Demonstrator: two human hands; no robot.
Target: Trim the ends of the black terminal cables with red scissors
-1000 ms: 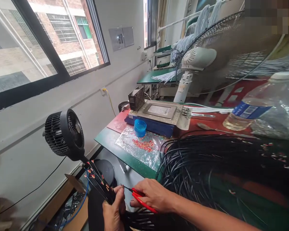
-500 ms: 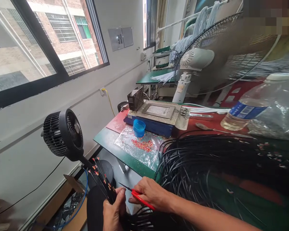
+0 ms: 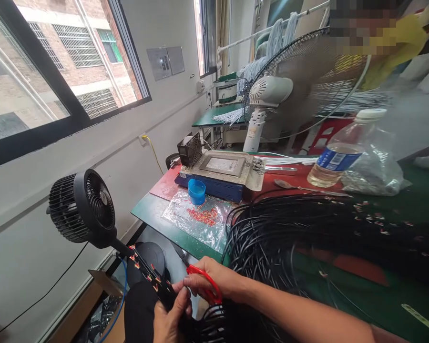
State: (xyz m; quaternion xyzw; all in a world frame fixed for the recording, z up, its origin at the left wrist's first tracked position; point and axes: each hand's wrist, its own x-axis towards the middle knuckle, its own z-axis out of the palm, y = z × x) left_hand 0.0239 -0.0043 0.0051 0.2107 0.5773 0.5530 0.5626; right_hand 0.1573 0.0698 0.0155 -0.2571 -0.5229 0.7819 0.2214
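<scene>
Ideally, by the surface's (image 3: 146, 209) edge, the left hand (image 3: 170, 312) gripping black cables (image 3: 167, 295) should be steady, the right hand (image 3: 214, 277), clasping red-handled scissors (image 3: 199, 271), angling blades off fingers.

One head-worn camera looks forward and down, over the nearby hands (image 3: 172, 310) and worktable (image 3: 146, 208).

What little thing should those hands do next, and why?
Perhaps the right hand should separate one cable from the black cable bundle: it is close to the left hand gripping that bundle, the coloured wire ends sit crowded together, and the red-handled scissors have their blades clear of them.
</scene>
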